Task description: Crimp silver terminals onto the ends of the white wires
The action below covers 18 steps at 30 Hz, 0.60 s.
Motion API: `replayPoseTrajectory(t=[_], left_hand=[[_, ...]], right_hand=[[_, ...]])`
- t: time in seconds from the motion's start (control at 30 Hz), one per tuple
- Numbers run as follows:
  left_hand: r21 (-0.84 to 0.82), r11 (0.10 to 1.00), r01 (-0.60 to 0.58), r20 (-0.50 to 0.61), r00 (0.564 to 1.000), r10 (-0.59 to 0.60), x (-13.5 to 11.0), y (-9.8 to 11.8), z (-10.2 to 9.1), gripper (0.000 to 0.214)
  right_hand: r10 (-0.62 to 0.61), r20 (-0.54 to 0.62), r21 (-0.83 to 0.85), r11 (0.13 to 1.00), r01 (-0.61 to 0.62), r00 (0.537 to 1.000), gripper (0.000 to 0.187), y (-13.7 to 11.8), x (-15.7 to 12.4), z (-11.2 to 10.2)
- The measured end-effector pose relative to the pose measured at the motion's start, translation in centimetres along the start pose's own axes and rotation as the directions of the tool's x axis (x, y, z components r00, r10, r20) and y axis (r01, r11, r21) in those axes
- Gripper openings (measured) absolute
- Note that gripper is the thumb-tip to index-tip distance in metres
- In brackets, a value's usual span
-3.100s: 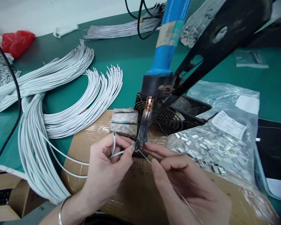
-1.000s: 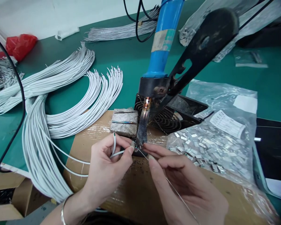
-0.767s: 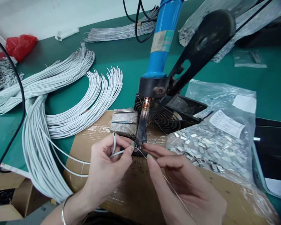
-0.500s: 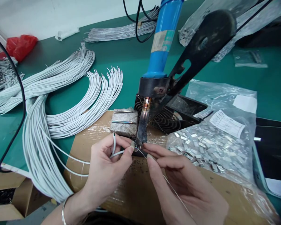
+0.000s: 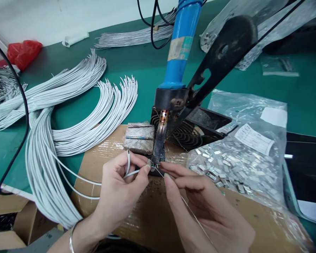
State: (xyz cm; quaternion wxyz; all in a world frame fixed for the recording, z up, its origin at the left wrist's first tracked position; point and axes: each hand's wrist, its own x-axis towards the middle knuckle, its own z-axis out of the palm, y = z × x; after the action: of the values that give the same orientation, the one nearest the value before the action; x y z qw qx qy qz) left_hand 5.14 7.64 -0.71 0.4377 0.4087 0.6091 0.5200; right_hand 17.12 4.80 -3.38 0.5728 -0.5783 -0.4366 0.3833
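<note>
Between thumb and forefinger, my left hand (image 5: 126, 182) pinches a white cable (image 5: 131, 173) close to its end, right below the tip of a soldering iron (image 5: 159, 140). A small metal part seems to sit at that cable end, but the fingertips partly cover it. My right hand (image 5: 205, 203) is closed on a thin solder wire (image 5: 193, 215), whose end points up to the same spot under the iron. The iron has a blue handle (image 5: 177, 56) and hangs tip down in a black bracket (image 5: 221, 52).
Bundles of white cables (image 5: 44, 168) lie at the left. Behind my left hand is a grey block (image 5: 139, 138) with metal strips; a black fan (image 5: 186, 133) stands behind the iron. A plastic bag of metal connectors (image 5: 231, 165) lies right, on cardboard (image 5: 144, 218).
Both hands keep nearly the same place and grip. The iron, bracket and bag appear shifted very slightly left in the view.
</note>
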Motion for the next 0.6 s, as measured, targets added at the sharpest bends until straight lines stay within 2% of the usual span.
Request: replayPoseTrajectory(t=[0.23, 0.6], left_hand=[[0.002, 1.0, -0.005, 0.0, 1.0, 0.005, -0.04, 0.04, -0.04, 0.012], [0.02, 1.0, 0.01, -0.002, 1.0, -0.01, -0.08, -0.11, -0.18, 0.012]], right_hand=[[0.026, -0.011, 0.056, 0.998, -0.025, 1.0, 0.015, -0.18, -0.13, 0.19], [-0.044, 0.03, -0.054, 0.998, 0.045, 0.999, 0.017, 0.44, 0.13, -0.24]])
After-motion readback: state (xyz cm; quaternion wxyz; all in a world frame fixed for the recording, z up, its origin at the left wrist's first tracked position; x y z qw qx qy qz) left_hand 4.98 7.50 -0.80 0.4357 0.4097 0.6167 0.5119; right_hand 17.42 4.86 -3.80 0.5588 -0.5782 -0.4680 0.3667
